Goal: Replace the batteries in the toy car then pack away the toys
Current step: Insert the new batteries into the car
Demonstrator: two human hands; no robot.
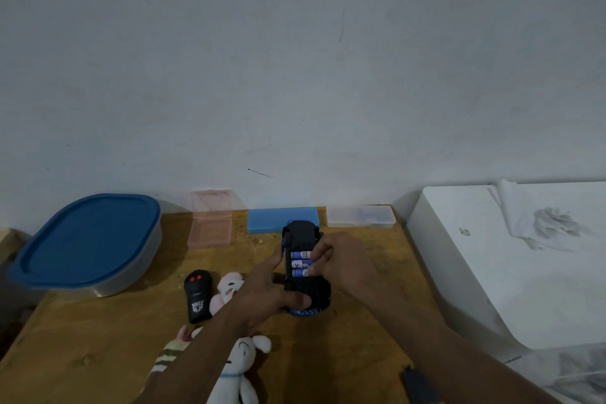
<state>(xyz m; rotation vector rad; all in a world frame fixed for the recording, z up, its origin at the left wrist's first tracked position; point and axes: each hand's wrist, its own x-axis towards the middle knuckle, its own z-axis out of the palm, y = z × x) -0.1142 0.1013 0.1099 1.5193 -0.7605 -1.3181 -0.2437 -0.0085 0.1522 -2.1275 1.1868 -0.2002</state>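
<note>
A black toy car (300,233) lies upside down on the wooden table (114,338), its battery bay uncovered. Three blue and white batteries (300,263) sit side by side in the bay. My left hand (265,295) grips the car from the left, thumb across its near end. My right hand (337,261) comes in from the right, with its fingertips curled onto the batteries' right ends. A black remote (197,295) with red buttons lies to the left. Beside it are a pink plush (229,289), a white plush (241,367) and a striped plush (170,354).
A grey container with a blue lid (88,243) stands at the back left. Along the wall are an open pink case (211,223), a blue box (265,221) and a clear case (360,216). A white unit (508,266) borders the table's right. A small black piece (418,382) lies near the front.
</note>
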